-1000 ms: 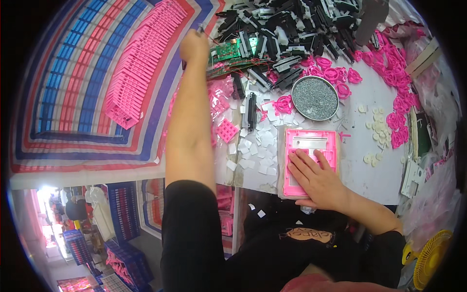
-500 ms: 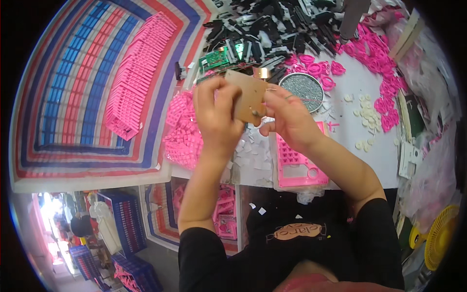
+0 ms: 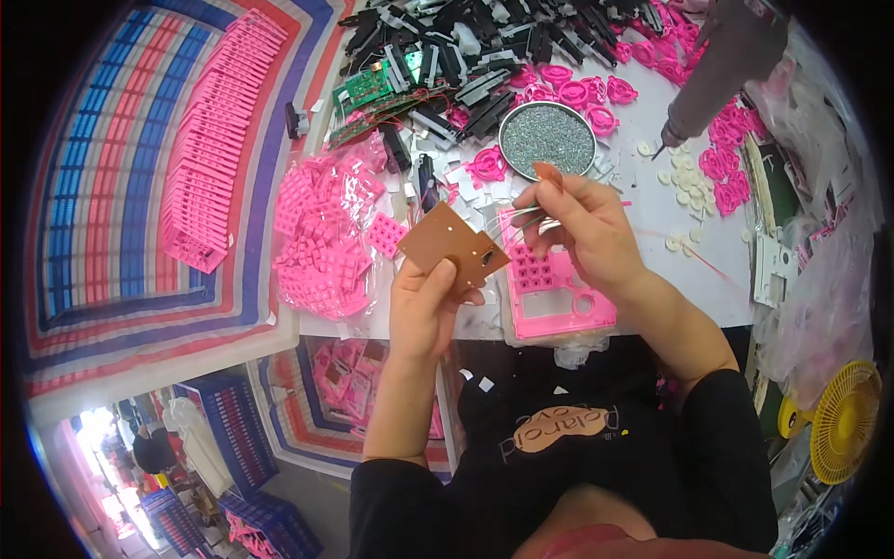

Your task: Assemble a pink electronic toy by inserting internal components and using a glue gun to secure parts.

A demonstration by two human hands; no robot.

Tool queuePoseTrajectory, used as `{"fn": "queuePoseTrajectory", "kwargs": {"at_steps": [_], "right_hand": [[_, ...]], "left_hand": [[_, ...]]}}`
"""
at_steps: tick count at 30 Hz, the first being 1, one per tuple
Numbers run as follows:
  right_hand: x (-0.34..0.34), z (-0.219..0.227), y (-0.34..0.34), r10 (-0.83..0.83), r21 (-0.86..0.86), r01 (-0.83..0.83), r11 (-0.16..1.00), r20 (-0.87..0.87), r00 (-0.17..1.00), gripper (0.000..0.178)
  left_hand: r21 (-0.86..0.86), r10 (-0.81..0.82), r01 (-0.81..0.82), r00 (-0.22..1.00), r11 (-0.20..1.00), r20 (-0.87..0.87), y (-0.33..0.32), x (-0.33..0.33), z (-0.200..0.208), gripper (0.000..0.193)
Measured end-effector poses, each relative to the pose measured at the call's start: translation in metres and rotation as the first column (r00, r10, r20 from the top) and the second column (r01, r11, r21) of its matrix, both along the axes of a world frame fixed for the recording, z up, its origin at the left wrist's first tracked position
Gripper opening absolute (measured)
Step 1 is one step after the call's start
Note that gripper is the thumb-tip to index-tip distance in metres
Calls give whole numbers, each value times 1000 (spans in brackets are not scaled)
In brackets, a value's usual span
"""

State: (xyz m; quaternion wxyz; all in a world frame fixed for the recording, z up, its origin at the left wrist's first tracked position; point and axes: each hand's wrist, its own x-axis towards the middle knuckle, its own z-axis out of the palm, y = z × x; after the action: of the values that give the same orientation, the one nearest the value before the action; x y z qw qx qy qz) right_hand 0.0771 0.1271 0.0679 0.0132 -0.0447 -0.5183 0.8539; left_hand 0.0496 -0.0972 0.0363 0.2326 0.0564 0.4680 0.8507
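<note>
A brown circuit board [image 3: 436, 244] is pinched at its near edge by my left hand [image 3: 421, 307], thumb on top. Thin wires [image 3: 503, 218] run from the board to my right hand [image 3: 596, 224], whose fingers close on them. A small copper-coloured piece [image 3: 548, 173] shows at the right fingertips; its kind I cannot make out. Below the right hand lies a pink plastic casing [image 3: 563, 326] with pink keys set in it. A loose pink keypad piece [image 3: 386, 235] is beside the board.
A round tin of small metal screws [image 3: 549, 140] stands beyond my hands. An electric screwdriver [image 3: 712, 79] hangs at the right. Bagged pink keypads [image 3: 326, 233], stacked pink casings [image 3: 223, 140], black parts [image 3: 447, 47], green circuit boards [image 3: 363, 88] and white discs [image 3: 689, 182] surround the work.
The board has come nearer and turned over flatter in my left hand. My right hand has moved away from it, drawing the wires and copper-coloured piece to the right. The view has shifted.
</note>
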Motion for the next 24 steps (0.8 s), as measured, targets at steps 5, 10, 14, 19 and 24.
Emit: {"fn": "queuePoseTrajectory", "kwargs": {"at_steps": [5, 10, 14, 19, 24], "right_hand": [[14, -23, -2, -101, -256, 94, 962, -13, 995, 24], [16, -18, -3, -76, -241, 109, 964, 143, 987, 22], [-4, -43, -10, 281, -297, -186, 937, 319, 905, 27], [12, -34, 10, 265, -317, -171, 933, 282, 922, 29], [86, -27, 102, -101, 115, 59, 992, 406, 908, 25]], "left_hand": [[70, 23, -25, 999, 997, 22, 6, 6, -16, 30], [144, 16, -6, 997, 990, -71, 15, 10, -20, 33], [106, -90, 121, 963, 987, -255, 27, 11, 2, 34], [-8, -39, 40, 868, 999, -495, 11, 10, 5, 28], [-231, -30, -57, 934, 971, -356, -9, 27, 9, 22]]}}
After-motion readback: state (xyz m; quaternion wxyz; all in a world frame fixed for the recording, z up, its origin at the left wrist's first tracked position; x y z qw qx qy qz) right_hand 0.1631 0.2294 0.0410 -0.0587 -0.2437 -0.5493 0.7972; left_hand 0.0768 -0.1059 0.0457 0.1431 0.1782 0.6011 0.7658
